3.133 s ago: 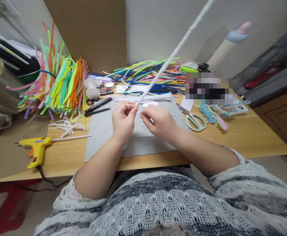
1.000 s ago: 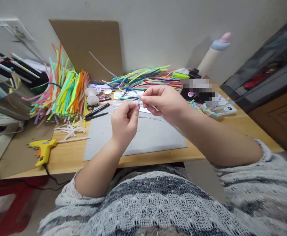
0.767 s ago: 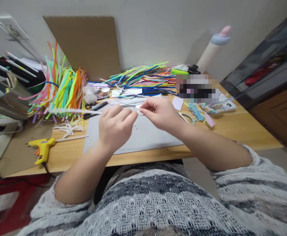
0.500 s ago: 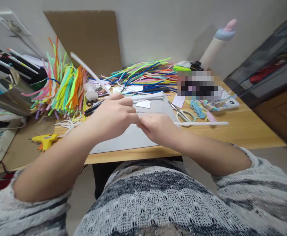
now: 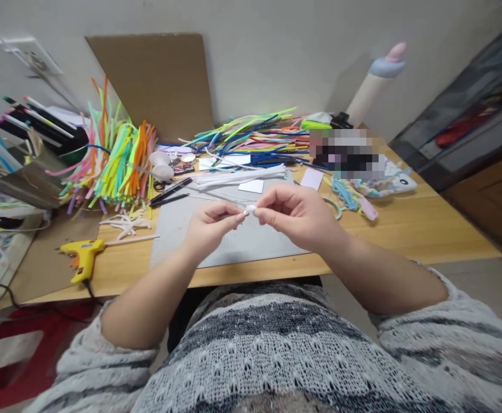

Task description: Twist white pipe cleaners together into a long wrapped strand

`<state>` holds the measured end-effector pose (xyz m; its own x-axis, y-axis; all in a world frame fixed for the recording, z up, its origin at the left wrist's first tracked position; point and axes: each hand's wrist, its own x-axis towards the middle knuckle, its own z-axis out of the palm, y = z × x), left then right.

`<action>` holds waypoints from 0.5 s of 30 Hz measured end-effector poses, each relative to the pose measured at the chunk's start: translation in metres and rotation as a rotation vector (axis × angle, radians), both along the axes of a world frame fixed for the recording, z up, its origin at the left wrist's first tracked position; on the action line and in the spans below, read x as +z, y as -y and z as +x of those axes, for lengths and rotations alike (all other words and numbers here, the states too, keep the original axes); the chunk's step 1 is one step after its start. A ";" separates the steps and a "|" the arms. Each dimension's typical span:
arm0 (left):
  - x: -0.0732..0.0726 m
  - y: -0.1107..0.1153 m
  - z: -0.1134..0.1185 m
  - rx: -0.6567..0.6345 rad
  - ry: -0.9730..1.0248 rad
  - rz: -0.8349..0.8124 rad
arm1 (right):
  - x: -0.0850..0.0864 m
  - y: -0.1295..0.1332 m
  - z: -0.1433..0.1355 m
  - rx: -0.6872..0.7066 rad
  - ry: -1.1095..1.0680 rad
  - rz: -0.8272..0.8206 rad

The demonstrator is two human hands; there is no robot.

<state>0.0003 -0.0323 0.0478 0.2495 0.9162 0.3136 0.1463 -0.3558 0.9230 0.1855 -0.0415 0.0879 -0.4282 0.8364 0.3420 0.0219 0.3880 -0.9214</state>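
Closest is the person's grey, white and black knit top, its sleeves ending near the elbows, with a red stool on the floor at the lower left. Past it, the bare forearms reach over the front edge of the wooden bench. The left hand and right hand meet above a grey mat, each with thumb and forefinger pinching a small white piece that sits between the two sets of fingertips; its exact shape is too small to tell. To the left on the bench lies a yellow glue gun, and behind it a loose pile of short white strips. Scissors show only a pale handle behind the right hand, near a blue crocheted piece. Beyond the hands, a white card lies in front of a bundle of long white stems, with black pens to their left. Farther back, a heap of coloured stems lies before the wall, where a brown board leans.
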 end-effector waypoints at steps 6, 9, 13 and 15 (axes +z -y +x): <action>-0.002 0.031 0.016 0.161 -0.493 0.565 | -0.017 -0.014 0.005 -0.325 0.351 0.474; 0.023 0.037 0.009 0.132 -0.745 0.684 | -0.020 -0.013 0.008 -0.316 0.655 0.689; 0.065 0.027 -0.008 -0.033 -0.911 0.671 | -0.010 -0.008 0.014 -0.140 0.867 0.796; 0.082 0.014 -0.015 -0.216 -0.855 0.537 | -0.003 -0.005 0.016 0.012 0.820 0.798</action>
<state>-0.0143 -0.0467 0.1301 0.7243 0.6169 0.3081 0.5630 -0.7870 0.2523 0.2014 -0.0366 0.0849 -0.7737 0.5010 0.3877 0.4955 0.8600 -0.1223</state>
